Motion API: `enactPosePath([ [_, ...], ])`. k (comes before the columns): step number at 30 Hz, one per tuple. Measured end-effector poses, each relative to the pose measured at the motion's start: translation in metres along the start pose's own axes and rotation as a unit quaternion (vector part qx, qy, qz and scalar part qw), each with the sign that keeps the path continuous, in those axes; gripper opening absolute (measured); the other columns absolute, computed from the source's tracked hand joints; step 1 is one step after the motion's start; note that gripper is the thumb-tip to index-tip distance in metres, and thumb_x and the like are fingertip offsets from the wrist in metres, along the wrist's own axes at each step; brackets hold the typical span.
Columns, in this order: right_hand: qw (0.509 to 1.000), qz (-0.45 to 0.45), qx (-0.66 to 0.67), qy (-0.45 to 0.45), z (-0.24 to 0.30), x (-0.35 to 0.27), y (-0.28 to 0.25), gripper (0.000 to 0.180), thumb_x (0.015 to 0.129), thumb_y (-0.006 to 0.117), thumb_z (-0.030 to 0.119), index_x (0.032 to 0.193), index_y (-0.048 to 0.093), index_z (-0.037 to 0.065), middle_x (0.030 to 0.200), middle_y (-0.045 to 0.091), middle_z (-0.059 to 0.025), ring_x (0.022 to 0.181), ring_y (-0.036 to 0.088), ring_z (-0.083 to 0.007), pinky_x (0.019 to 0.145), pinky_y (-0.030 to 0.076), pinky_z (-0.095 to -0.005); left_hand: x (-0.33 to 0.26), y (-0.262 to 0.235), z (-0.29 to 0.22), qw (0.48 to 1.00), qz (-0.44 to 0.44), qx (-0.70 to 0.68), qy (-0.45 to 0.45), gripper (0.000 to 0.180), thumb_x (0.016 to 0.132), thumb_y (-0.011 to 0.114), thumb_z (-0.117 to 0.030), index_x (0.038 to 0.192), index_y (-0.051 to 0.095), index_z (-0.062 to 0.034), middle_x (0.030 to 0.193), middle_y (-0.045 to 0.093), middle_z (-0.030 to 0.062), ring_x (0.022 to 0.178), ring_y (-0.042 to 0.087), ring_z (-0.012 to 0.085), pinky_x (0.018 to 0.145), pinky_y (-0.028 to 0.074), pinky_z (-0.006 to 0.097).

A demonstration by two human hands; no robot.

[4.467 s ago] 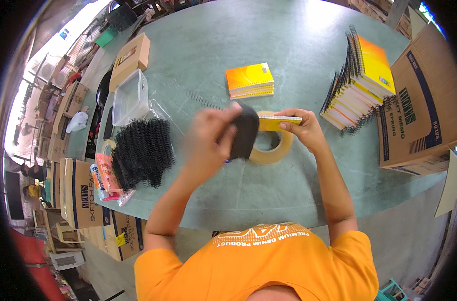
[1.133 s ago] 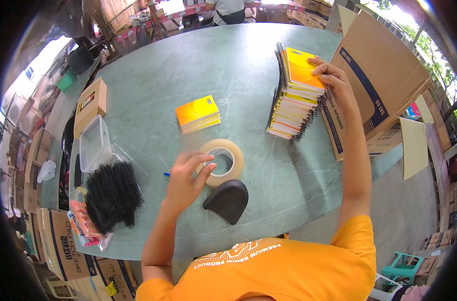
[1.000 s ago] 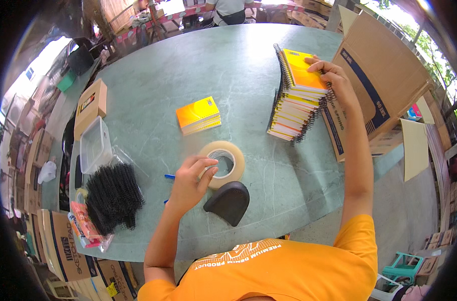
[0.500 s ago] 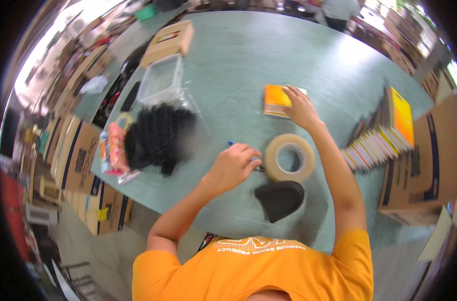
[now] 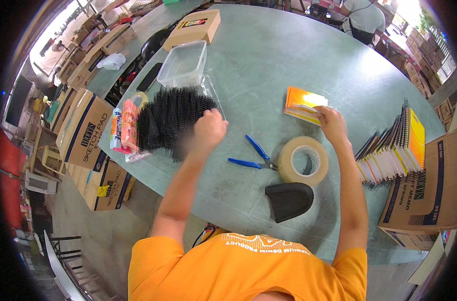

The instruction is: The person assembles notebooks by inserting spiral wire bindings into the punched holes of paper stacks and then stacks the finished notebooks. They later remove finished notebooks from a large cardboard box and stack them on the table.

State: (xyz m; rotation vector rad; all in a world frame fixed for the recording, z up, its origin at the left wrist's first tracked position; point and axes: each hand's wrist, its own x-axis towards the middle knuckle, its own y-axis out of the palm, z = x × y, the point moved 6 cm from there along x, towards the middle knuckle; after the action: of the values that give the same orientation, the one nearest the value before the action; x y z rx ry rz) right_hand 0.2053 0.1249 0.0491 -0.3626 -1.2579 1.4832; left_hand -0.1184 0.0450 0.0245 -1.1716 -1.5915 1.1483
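My right hand [image 5: 333,126] pinches the right edge of a small orange memo notebook [image 5: 298,96] in a low stack at the middle of the table; its pages are slightly lifted. At the right edge of a heap of black spiral binding coils [image 5: 163,118], my left hand [image 5: 210,129] has its fingers curled. What those fingers hold, if anything, is hidden. Between my arms lie blue-handled cutters [image 5: 258,152], open, their tip touching a roll of clear tape [image 5: 287,163]. A black, rounded pad [image 5: 290,201] sits nearer to me.
Spiral-bound notebooks [image 5: 389,158] lean in a row at the right, beside a cardboard box [image 5: 418,198]. At the far left are a clear plastic tub [image 5: 183,62], a tan box [image 5: 196,27], a black phone [image 5: 150,77] and colourful packets [image 5: 123,128]. Someone [image 5: 364,20] is beyond the table.
My left hand has moved left from above the cutters to the coils, uncovering the cutters. My right hand has shifted from the top of the orange stack to its right edge. The view has turned slightly.
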Motion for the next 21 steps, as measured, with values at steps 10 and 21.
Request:
enactPosePath([
  [10, 0.997, -0.005, -0.077, -0.002, 0.066, -0.061, -0.047, 0.019, 0.077, 0.057, 0.009, 0.096, 0.059, 0.01, 0.079, 0.064, -0.0082, 0.075, 0.061, -0.0285, 0.066, 0.046, -0.0399, 0.003, 0.002, -0.038, 0.988, -0.114, -0.093, 0.056, 0.029, 0.082, 0.059, -0.026, 0.096, 0.059, -0.0003, 0.09, 0.058, 0.0182, 0.086, 0.059, 0.0363, 0.075, 0.048, 0.045],
  [21, 0.999, -0.002, 0.039, 0.023, 0.076, -0.06, -0.055, 0.022, 0.076, 0.056, 0.006, 0.096, 0.062, 0.013, 0.079, 0.064, -0.0064, 0.073, 0.061, -0.0269, 0.061, 0.046, -0.0389, -0.001, 0.002, -0.056, 0.916, 0.036, -0.4, 0.028, 0.03, 0.092, 0.051, -0.028, 0.101, 0.058, -0.0003, 0.062, 0.054, 0.003, 0.055, 0.051, 0.012, 0.052, 0.041, 0.026],
])
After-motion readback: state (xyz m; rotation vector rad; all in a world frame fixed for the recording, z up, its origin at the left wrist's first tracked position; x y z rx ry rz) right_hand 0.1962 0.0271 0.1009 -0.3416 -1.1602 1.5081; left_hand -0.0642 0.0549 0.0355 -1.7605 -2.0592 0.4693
